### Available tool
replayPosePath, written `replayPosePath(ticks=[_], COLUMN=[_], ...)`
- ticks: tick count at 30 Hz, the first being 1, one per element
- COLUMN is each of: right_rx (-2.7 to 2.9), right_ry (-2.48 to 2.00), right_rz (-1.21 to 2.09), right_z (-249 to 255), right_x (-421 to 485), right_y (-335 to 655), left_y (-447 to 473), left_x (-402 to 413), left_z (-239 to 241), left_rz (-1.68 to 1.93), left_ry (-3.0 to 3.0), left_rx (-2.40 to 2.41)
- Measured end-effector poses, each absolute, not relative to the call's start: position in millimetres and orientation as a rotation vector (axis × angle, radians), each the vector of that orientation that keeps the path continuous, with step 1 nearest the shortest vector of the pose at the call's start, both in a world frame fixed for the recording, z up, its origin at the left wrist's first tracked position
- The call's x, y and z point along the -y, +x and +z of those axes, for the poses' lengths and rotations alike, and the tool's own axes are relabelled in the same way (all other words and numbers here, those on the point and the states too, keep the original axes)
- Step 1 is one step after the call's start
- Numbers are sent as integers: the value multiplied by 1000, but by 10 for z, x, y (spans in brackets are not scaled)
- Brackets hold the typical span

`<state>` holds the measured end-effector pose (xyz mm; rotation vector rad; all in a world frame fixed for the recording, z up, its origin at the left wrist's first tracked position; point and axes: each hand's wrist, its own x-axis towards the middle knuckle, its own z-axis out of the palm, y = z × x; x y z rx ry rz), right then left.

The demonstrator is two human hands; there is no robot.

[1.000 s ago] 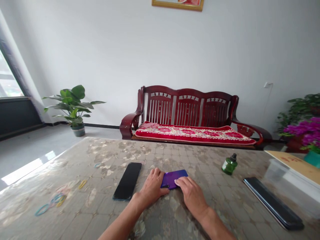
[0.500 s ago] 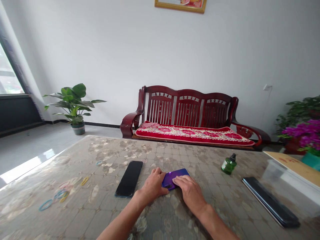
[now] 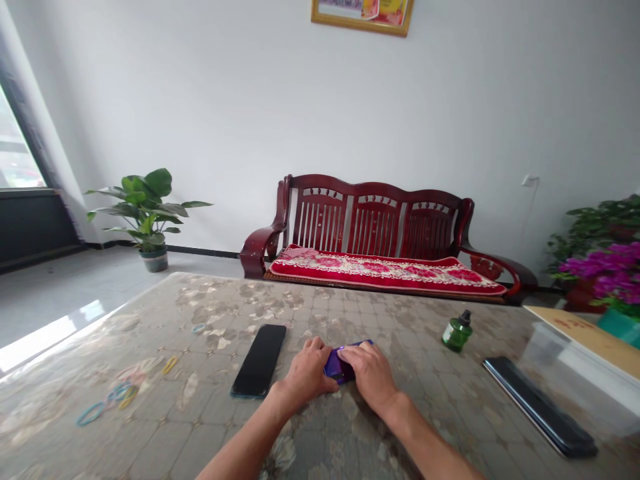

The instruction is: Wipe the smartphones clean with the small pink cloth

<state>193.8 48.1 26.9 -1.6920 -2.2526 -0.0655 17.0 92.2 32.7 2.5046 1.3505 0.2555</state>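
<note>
A purple phone [image 3: 333,365] lies back up on the patterned tablecloth, its right part covered by fingers. My left hand [image 3: 311,368] is closed around the phone's left end, thumb at the near edge and fingers at the far side. Over the right part, my right hand [image 3: 367,370] is closed on the phone, its fingers pressed together on the back. Left of my hands rests a black phone [image 3: 259,361], screen up.
Several coloured hair ties [image 3: 117,393] are at the table's left. On the right stand a green bottle [image 3: 457,331] with a black cap, a long dark case [image 3: 539,405] and a clear plastic box [image 3: 575,373]. A wooden bench [image 3: 375,213] is beyond the table.
My right hand has slid slightly left over the purple phone and covers more of it. My left hand keeps its hold. The view has tilted up a little.
</note>
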Motion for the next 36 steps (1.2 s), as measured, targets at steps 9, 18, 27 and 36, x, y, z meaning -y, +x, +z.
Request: replayPosePath(ticks=[9,18,27,36], right_rx=[2163,2259,2071,2020], right_ry=[-1946,-1792,-2152,-2196], right_rz=[-128,-54,-101,-73], right_z=[255,306,351,346], right_x=[-655,-542,-593,-537], right_y=[2019,1799,2194,2259], left_y=[173,182,187,197], left_x=[-913,-893,-872,-852], left_z=[309,312,398,396], left_rz=[297,378,317,286], left_ry=[2457,2398,2399,2427], left_rx=[-1391,-1401,-1414,-1423])
